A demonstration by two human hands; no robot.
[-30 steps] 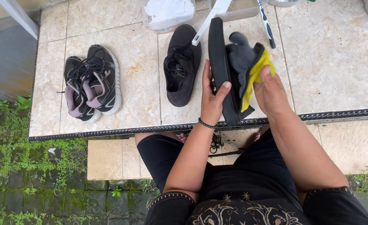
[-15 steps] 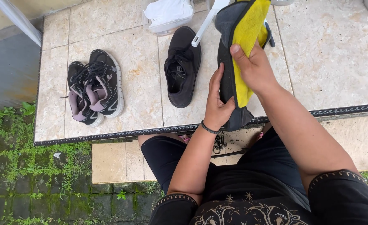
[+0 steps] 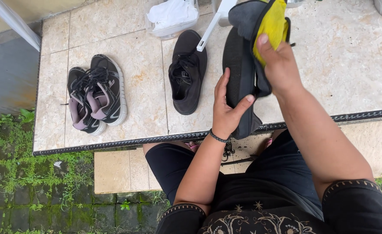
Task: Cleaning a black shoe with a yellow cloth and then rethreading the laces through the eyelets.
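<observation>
Two hands work over the tiled floor (image 3: 338,65). Left hand (image 3: 225,113) grips a black shoe (image 3: 238,73), sole up. Right hand (image 3: 277,65) presses a yellow and grey cloth (image 3: 271,21) on its toe. Wiping seems in progress; next needs a firm grip on the shoe.

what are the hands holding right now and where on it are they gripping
The left hand holds a black shoe around its lower end, sole toward the thumb. The right hand presses a yellow-and-grey cloth against its upper part.
</observation>
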